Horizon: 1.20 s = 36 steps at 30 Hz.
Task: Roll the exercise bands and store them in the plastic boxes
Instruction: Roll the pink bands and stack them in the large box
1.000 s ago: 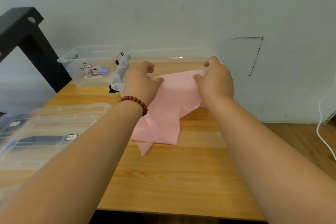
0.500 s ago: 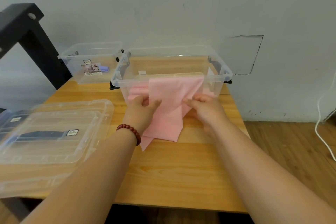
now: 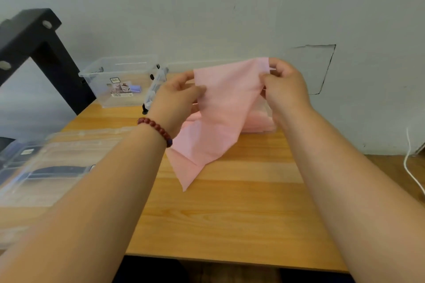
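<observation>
A pink exercise band (image 3: 220, 108) hangs in the air over the wooden table (image 3: 230, 213), its lower end trailing onto the tabletop. My left hand (image 3: 177, 96) pinches its upper left edge and my right hand (image 3: 284, 86) pinches its upper right corner. Behind the band stands a clear plastic box (image 3: 158, 82), mostly hidden by the band and my hands. More pink band shows low inside that box, near my right wrist.
A second clear box (image 3: 119, 80) with a small label and a blue item stands at the back left. A clear lid (image 3: 46, 167) lies over a dark band at the left. A black frame (image 3: 34, 48) rises at far left, and a white cable (image 3: 411, 167) runs along the floor at right.
Both hands have risen from low in front of the box to above its rim, lifting the band's upper edge and spreading it between them.
</observation>
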### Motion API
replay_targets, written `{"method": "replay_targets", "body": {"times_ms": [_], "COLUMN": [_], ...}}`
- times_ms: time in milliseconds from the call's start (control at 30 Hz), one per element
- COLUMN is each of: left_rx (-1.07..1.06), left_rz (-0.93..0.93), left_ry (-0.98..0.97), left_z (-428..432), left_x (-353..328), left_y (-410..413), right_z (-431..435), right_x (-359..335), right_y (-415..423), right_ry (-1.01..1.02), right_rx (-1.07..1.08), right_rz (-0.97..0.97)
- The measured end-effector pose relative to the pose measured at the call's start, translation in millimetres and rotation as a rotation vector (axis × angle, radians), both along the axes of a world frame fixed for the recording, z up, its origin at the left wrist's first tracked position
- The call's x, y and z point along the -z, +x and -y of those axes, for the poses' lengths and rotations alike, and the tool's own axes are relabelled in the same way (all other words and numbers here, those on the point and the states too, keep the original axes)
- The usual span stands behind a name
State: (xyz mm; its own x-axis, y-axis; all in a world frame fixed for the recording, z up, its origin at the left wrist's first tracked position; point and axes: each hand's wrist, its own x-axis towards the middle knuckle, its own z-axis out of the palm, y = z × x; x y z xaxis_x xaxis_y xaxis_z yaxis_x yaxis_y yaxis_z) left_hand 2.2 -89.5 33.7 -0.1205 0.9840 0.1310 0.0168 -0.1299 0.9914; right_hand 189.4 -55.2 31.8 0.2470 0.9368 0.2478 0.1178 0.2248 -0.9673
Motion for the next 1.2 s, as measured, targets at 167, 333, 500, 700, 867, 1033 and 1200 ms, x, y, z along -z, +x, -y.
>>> {"method": "replay_targets", "body": {"times_ms": [167,333,500,700,867,1033,1200], "left_rx": [-0.313,-0.395,-0.457,-0.340,-0.098,-0.135,-0.165], "left_rz": [-0.585,-0.757,-0.699,-0.609,-0.225,-0.135,-0.287], "left_ry": [0.070,0.062,0.144,-0.087,-0.217,-0.152,0.032], "left_z": [-23,-31,-18,6,6,9,16], "left_x": [0,11,19,50,60,55,40], "left_y": [-2,-2,0,1,-3,-5,5], "right_z": [-9,-8,7,30,27,30,22], "right_x": [-1,18,25,46,57,59,48], "right_y": [-4,-8,-6,-23,-35,-29,-36], "right_ry": [-0.063,-0.029,-0.027,-0.204,-0.296,-0.378,-0.418], "right_rx": [0.060,0.221,0.295,0.161,0.049,-0.111,-0.086], "right_rz": [0.369,0.441,0.442,0.413,0.284,-0.405,-0.619]}}
